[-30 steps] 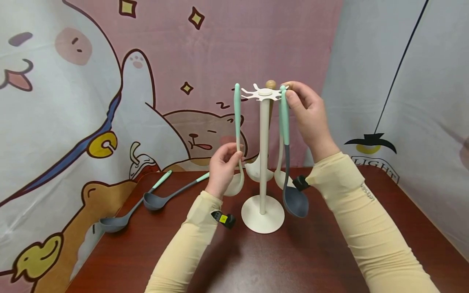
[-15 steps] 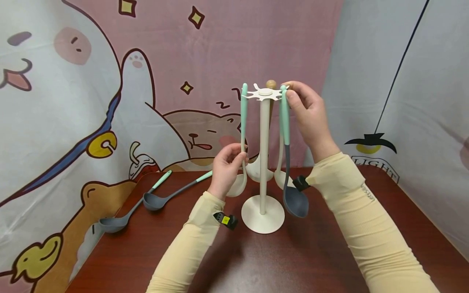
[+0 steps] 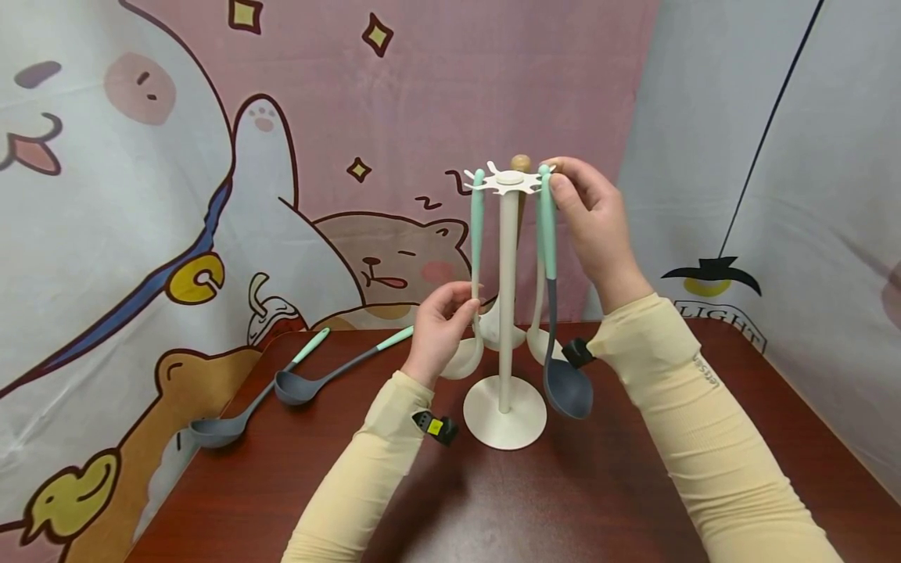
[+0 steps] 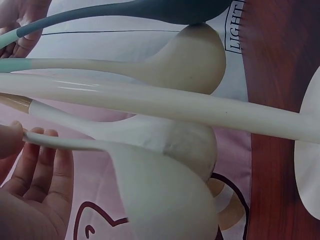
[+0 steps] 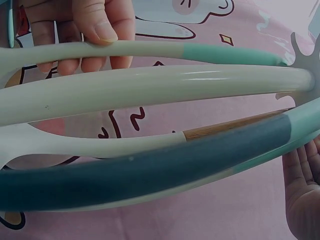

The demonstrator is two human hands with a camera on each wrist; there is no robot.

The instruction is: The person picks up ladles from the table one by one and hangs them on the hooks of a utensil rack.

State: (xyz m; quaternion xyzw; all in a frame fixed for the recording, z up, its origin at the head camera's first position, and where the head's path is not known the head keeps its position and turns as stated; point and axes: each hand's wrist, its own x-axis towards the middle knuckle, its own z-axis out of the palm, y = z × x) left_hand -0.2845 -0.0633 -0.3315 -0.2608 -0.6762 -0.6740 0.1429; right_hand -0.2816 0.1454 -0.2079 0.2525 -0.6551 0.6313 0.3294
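Left hand (image 3: 439, 332) has shifted a little rightward since a second ago, bringing the pale ladle (image 3: 476, 242) in with it; its mint handle stood clear of the rack (image 3: 505, 297) then, and its tip now sits slightly lower and overlaps the rack's left arms, just above centre frame. Cannot tell whether it is hooked on. Thumb and fingers of that hand pinch the ladle's thin stem below the mint part, handle up and near vertical, bowl hanging low, left of the pole. Right hand (image 3: 598, 215), upper right of centre, in the same place as before: thumb and forefinger pinch the top end of the mint handle of a dark ladle (image 3: 568, 389), up against the rack's right arms. That ladle hangs upright, grey bowl at right of centre, over the reddish-brown bench (image 3: 605, 485). Close behind it, a second pale ladle (image 3: 538, 313) with a mint handle hangs at the rack; behind the pole, a white spoon (image 3: 497, 324) with a wooden handle, round knob showing above the rack's top. Round white base of the rack stands on the bench, centre frame. Two grey ladles lie at left on the bench: the outer one (image 3: 220, 431) near the edge, the inner one (image 3: 297, 388) just beside it, its handle running up toward the left hand. Cartoon-printed cloth (image 3: 549, 70) hangs behind everything.
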